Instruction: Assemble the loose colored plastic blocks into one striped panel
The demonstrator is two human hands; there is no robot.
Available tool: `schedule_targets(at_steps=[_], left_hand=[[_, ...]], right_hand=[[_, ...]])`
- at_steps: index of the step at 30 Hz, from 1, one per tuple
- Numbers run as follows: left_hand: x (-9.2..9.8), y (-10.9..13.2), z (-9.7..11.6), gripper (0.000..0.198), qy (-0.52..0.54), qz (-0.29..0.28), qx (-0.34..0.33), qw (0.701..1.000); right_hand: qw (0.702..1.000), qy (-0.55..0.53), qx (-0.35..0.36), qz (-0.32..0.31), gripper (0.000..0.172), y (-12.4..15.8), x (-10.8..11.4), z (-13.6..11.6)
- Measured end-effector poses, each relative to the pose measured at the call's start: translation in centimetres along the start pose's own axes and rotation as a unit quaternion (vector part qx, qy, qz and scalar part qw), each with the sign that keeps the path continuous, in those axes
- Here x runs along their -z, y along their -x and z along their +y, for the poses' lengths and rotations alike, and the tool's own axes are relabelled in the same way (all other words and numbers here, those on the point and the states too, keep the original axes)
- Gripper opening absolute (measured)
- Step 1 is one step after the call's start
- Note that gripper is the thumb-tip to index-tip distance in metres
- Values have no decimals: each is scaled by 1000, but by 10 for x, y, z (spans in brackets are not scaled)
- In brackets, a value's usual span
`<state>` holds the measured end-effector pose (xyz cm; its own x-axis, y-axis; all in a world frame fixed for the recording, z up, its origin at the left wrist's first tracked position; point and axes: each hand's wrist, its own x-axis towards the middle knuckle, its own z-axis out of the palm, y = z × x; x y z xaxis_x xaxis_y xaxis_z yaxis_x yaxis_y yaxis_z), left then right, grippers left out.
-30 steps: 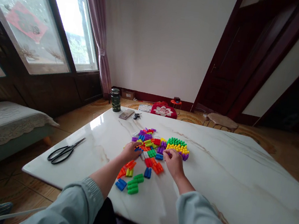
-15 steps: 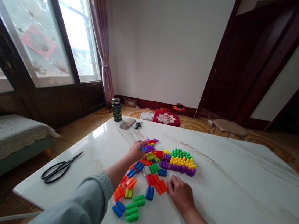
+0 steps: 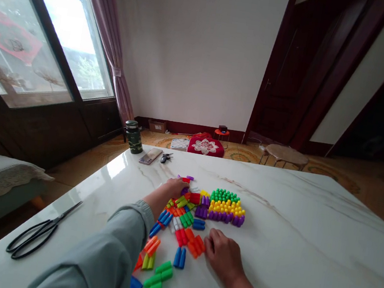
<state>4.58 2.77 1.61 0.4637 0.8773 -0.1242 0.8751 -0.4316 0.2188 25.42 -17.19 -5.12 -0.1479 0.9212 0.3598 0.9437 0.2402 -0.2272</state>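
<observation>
My left hand [image 3: 174, 188] stretches to the far side of a loose pile of plastic building blocks, its fingers curled down over a purple block [image 3: 184, 191]. The fingertips are partly hidden. My right hand [image 3: 224, 253] rests on the table with fingers curled in, right beside an orange block [image 3: 195, 244], and nothing shows in it. Right of the pile stands a neat set of joined blocks in rows: green [image 3: 225, 195], yellow [image 3: 227, 207] and purple [image 3: 226, 217]. Nearer me lie green blocks [image 3: 154, 285] and blue blocks [image 3: 179, 258].
Black-handled scissors [image 3: 42, 232] lie on the left of the white marble-patterned table [image 3: 307, 236]. Along the far left edge are a dark green bottle [image 3: 133, 136], a phone [image 3: 150, 156] and keys [image 3: 165, 158]. A round stool [image 3: 286, 154] stands beyond the table.
The view has shifted, so the table things appear further left and the scissors closer. My left hand stays at the purple blocks, its fingers bent lower. My right hand has hardly moved.
</observation>
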Motion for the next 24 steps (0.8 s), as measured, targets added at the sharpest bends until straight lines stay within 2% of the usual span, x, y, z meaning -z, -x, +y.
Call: schedule_targets(at_steps=[3,9,15,18,21,24], left_hand=[[3,-3,2,45,2,-7,-9,1000],[7,6,9,46,8,14,-26,1000],[38,40,12,35,39,23,-44,998],[53,68,18,30,67,-23,-75,995],[59,93,29,29,97,-122,-107,982],[58,103,40,35,87,-218,-116,965]], right_hand=[[1000,-6,0,1,15,-1,0,-1],[1000,3,-3,-9,16,-2,2,-1],[1000,12,-9,-23,17,-2,5,-3],[999,13,-18,-31,17,-2,5,-3],[999,14,-26,-37,18,-3,3,-2],[999,15,-29,-33,18,-3,2,-1]])
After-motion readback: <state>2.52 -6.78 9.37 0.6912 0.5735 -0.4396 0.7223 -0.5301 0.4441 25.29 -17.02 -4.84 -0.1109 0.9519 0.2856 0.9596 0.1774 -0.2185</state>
